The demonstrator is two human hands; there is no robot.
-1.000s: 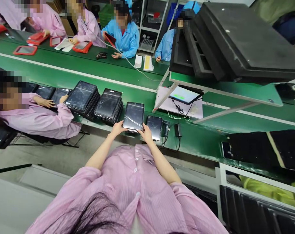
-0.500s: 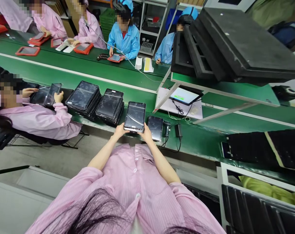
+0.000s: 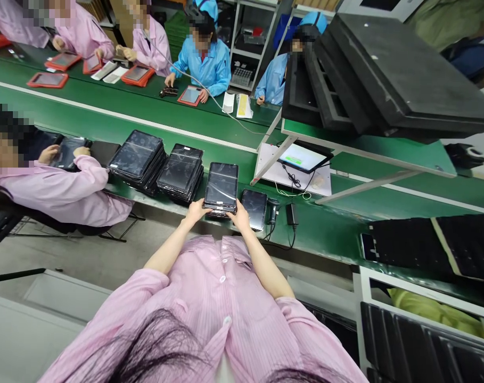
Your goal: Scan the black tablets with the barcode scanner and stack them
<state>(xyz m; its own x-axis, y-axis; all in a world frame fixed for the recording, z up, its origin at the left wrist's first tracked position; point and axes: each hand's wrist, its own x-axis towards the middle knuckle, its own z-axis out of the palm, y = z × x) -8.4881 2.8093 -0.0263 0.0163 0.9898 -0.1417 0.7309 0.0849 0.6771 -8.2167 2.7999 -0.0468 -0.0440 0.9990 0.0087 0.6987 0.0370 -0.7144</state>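
A black tablet in clear plastic film (image 3: 221, 183) lies face up in front of me, with more tablet edges showing beneath its near side. My left hand (image 3: 196, 211) grips its near left corner, fingers closed on the edge. At the near right corner, my right hand (image 3: 240, 215) is closed on it in the same way. Just right of my right hand lies another black tablet (image 3: 254, 208) with a film-like sheen. To the left stand two stacks of film-wrapped tablets, a nearer stack (image 3: 180, 167) and a farther stack (image 3: 137, 154).
A black handheld scanner (image 3: 272, 211) and a power adapter (image 3: 292, 214) lie on the green bench (image 3: 325, 229) at right. Beyond them, a lit screen (image 3: 303, 157) sits under a shelf bearing black foam trays (image 3: 417, 69). A co-worker in pink (image 3: 62, 186) sits at left; several others work across the bench.
The tablet in my hands has moved slightly up and away from me, and edges below it now show. The co-worker at left has lowered a tablet they held up.
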